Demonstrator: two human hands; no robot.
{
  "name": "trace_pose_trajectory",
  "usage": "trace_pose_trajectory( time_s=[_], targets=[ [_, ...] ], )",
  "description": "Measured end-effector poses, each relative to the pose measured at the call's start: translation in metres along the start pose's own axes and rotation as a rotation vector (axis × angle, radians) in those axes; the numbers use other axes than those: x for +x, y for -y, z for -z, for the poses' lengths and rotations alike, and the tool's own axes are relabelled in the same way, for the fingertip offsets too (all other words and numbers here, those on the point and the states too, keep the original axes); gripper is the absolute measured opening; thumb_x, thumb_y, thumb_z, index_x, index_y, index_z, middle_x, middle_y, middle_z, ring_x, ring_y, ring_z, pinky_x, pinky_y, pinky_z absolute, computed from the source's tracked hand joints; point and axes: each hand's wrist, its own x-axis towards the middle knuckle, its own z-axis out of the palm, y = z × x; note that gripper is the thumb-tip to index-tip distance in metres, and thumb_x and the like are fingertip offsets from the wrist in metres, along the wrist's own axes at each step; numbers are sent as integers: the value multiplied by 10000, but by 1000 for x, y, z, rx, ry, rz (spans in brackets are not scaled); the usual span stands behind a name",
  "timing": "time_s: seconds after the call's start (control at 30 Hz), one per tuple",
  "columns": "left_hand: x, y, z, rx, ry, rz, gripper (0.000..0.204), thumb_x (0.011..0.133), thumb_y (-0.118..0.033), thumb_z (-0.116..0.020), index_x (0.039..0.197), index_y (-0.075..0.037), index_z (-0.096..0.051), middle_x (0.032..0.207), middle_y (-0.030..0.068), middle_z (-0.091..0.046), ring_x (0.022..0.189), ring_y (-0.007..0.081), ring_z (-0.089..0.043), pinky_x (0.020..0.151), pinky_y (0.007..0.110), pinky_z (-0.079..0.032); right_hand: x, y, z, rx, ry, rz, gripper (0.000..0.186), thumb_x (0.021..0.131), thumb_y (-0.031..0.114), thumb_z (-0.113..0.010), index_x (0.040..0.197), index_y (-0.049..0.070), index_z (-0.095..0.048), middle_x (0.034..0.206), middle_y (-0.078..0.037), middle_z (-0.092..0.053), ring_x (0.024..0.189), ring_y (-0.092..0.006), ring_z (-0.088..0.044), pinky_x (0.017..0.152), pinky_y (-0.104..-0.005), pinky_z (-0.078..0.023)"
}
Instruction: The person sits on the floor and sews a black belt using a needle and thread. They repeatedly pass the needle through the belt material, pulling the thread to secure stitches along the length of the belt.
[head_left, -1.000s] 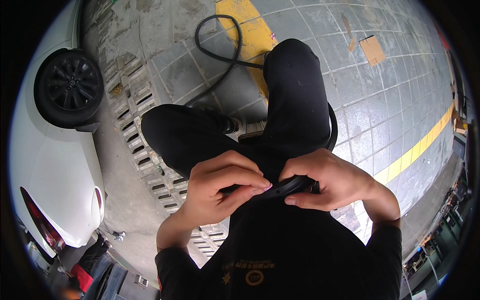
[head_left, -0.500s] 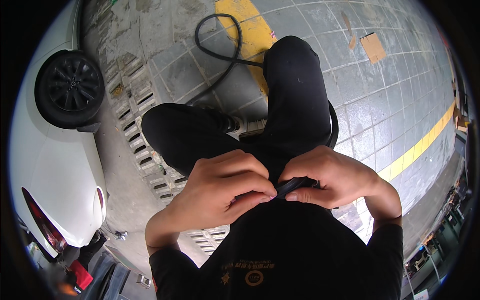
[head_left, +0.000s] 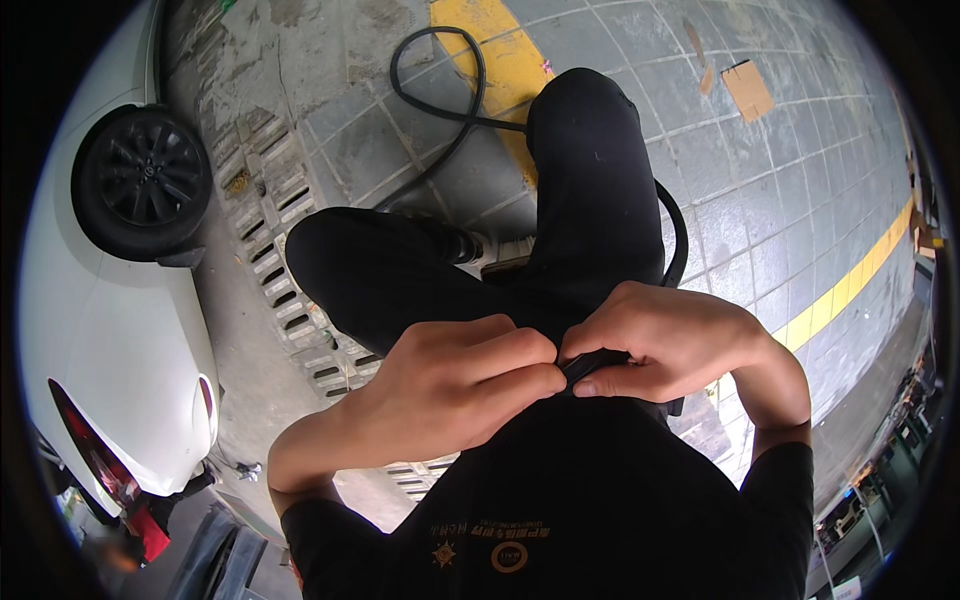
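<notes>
My right hand (head_left: 665,350) grips a section of black rubber strip (head_left: 586,368) in my lap, thumb and index finger either side of it. My left hand (head_left: 465,385) is closed, its fingertips meeting the strip beside my right hand; what they pinch is hidden. More of the black strip runs down past my right knee and lies in a loop (head_left: 480,80) on the tiled floor ahead, beyond my black-trousered legs (head_left: 590,170).
A white car (head_left: 120,360) with a black wheel (head_left: 140,180) stands at left, beside a slotted drain grate (head_left: 275,270). Yellow floor lines (head_left: 840,300) and a cardboard piece (head_left: 747,92) are on the right. A person in red (head_left: 150,530) is at lower left.
My left hand has rolled over and moved right against the strip, hiding the small pink thing seen earlier between its fingertips. My right hand has risen slightly.
</notes>
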Motion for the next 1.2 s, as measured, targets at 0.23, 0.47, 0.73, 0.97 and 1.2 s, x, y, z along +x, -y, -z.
trace_pose_trajectory(
  time_s=[0.23,0.47,0.73,0.97,1.2],
  targets=[
    [-8,12,-21,11,-107,-89,214,645,30,-752,837,-7,-664,873,64,-594,629,172,-596,490,265,-483,1,-4,-2,24,6,-58,140,814,55,-662,909,-28,-603,622,-117,-581,493,-247,-564,439,-312,-404],
    [-15,18,-42,-197,-282,184,250,740,15,-731,952,-17,-603,918,87,-615,707,174,-633,578,259,-519,-1,-21,-26,-49,-297,2,169,780,56,-672,922,-11,-608,732,-134,-611,612,-270,-612,515,-341,-446],
    [-24,23,-64,-715,-230,591,128,866,-63,-643,946,-5,-562,810,66,-643,674,113,-638,598,220,-506,-3,-28,-47,-121,-577,22,272,743,-27,-685,987,31,-583,881,-108,-597,730,-265,-623,654,-313,-506],
    [-25,32,-62,-924,-153,644,146,851,-99,-676,940,-8,-605,789,37,-652,670,80,-626,580,205,-480,-6,-29,-46,-239,-547,72,190,735,-18,-706,887,46,-612,839,-80,-588,693,-222,-622,587,-294,-508],
    [-28,30,-59,-947,-83,586,217,803,-55,-691,999,-2,-616,853,46,-658,720,93,-637,656,221,-519,-8,-21,-48,-332,-508,29,217,694,-56,-724,866,40,-631,850,-84,-600,680,-192,-616,557,-276,-488]
  ],
)
